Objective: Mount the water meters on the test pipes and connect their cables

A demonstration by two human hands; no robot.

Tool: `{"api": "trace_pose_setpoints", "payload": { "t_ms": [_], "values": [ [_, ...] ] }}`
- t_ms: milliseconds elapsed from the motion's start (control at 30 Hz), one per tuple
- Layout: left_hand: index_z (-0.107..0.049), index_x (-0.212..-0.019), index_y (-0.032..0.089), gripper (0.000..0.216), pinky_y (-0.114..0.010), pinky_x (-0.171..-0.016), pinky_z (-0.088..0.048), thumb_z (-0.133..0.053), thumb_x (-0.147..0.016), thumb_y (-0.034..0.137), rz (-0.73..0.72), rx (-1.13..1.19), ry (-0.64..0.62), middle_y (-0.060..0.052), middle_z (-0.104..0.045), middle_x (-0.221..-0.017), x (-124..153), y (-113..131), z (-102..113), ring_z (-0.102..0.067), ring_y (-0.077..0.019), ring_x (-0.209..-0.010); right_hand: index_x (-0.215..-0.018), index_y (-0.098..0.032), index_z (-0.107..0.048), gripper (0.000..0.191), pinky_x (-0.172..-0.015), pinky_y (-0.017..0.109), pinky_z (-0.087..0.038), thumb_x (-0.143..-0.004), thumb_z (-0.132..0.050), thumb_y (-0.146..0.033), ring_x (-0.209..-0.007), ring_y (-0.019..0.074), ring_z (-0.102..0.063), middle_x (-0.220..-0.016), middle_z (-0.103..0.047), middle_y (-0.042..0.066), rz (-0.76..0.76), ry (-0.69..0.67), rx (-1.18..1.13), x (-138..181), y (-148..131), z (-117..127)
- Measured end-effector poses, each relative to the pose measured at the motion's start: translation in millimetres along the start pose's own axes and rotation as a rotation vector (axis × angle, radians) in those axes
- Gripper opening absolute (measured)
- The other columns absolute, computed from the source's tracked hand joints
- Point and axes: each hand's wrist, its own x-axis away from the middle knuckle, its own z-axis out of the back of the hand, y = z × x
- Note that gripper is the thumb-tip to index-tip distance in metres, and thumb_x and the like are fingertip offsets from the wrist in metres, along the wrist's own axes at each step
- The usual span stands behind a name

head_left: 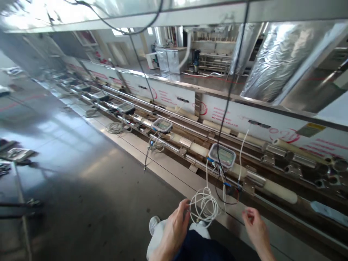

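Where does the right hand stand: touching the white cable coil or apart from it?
Apart. The head view shows a plain gap between the right hand and the white cable coil.

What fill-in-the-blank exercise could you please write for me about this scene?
The left hand touches the cable coil, whose colour is ____.
The right hand is apart from the cable coil, on its ____ side.
The nearest meter sits on a ____.
Beside the left forearm shows a white ____.
Missing words: white; right; pipe; shoe.
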Motion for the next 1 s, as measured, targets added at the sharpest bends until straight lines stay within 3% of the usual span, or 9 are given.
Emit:
{"api": "trace_pose_setpoints", "payload": {
  "t_ms": [100, 167, 267, 433, 600, 733, 867, 1000],
  "values": [
    [-0.051, -0.116, 0.033, 0.031, -0.034, -0.08, -0.054, -0.047, -0.085, 0.03, 0.043, 0.024, 0.065, -0.003, -0.07, -0.1, -4, -21, 31, -0.066, -0.0219, -0.091, -0.081, -0.028, -0.062, 0.028, -0.058, 0.038, -0.05, -0.066, -0.056, -0.051, -0.064, 0.0276, -0.066, -0.073, -0.07, 0.007, 0.022, -0.125, 0.047, 11, -4, -21],
    [-0.049, -0.117, 0.028, 0.031, -0.034, -0.082, -0.054, -0.043, -0.087, 0.03, 0.065, 0.022, 0.084, -0.005, -0.069, -0.101, -4, -41, 59, -0.066, -0.0204, -0.093, -0.081, -0.027, -0.063, 0.029, -0.059, 0.035, -0.051, -0.067, -0.055, -0.051, -0.066, 0.0256, -0.067, -0.075, -0.071, 0.006, 0.075, -0.219, 0.061, 24, -30, -51],
    [-0.046, -0.118, 0.024, 0.03, -0.031, -0.084, -0.052, -0.039, -0.089, 0.031, 0.078, 0.019, 0.102, -0.005, -0.069, -0.103, 5, -79, 112, -0.065, -0.0175, -0.095, -0.079, -0.024, -0.064, 0.025, -0.063, 0.03, -0.051, -0.073, -0.051, -0.045, -0.068, 0.0218, -0.068, -0.075, -0.071, 0.004, 0.226, -0.31, 0.073, 57, -102, -114],
    [-0.052, -0.109, 0.026, 0.025, -0.028, -0.084, -0.05, -0.041, -0.088, 0.034, 0.162, -0.01, 0.184, -0.002, -0.069, -0.102, 33, -154, 229, -0.064, -0.0165, -0.095, -0.083, -0.022, -0.063, 0.023, -0.066, 0.028, -0.049, -0.082, -0.044, -0.032, -0.068, 0.0182, -0.066, -0.077, -0.07, 0.004, 0.473, -0.435, 0.105, 120, -236, -226],
    [-0.057, -0.099, 0.026, 0.025, -0.03, -0.08, -0.05, -0.043, -0.084, 0.041, 0.363, -0.052, 0.288, -0.002, -0.069, -0.101, 46, -209, 328, -0.065, -0.0198, -0.094, -0.082, -0.02, -0.065, 0.019, -0.067, 0.029, -0.047, -0.08, -0.048, -0.028, -0.073, 0.0203, -0.065, -0.076, -0.069, 0.006, 0.638, -0.481, 0.222, 158, -315, -303],
    [-0.059, -0.098, 0.027, 0.026, -0.027, -0.08, -0.048, -0.046, -0.083, 0.044, 0.41, -0.007, 0.271, 0.0, -0.069, -0.1, 28, -227, 364, -0.065, -0.0188, -0.093, -0.086, -0.02, -0.065, 0.018, -0.07, 0.027, -0.046, -0.081, -0.048, -0.023, -0.074, 0.0196, -0.066, -0.078, -0.069, 0.006, 0.626, -0.476, 0.336, 160, -350, -337],
    [-0.061, -0.093, 0.027, 0.025, -0.024, -0.077, -0.048, -0.047, -0.082, 0.044, 0.331, 0.063, 0.265, 0.0, -0.07, -0.095, -8, -230, 373, -0.065, -0.018, -0.09, -0.095, -0.021, -0.065, 0.023, -0.078, 0.024, -0.045, -0.083, -0.046, -0.016, -0.089, 0.0182, -0.065, -0.093, -0.07, 0.007, 0.548, -0.465, 0.512, 141, -371, -362],
    [-0.063, -0.09, 0.027, 0.023, -0.024, -0.077, -0.048, -0.048, -0.082, 0.042, 0.244, 0.098, 0.278, 0.001, -0.07, -0.09, -50, -234, 381, -0.065, -0.0174, -0.085, -0.109, -0.016, -0.063, 0.031, -0.085, 0.028, -0.044, -0.083, -0.047, -0.013, -0.101, 0.0225, -0.062, -0.104, -0.067, 0.014, 0.443, -0.43, 0.59, 111, -385, -392]
  ]
}}
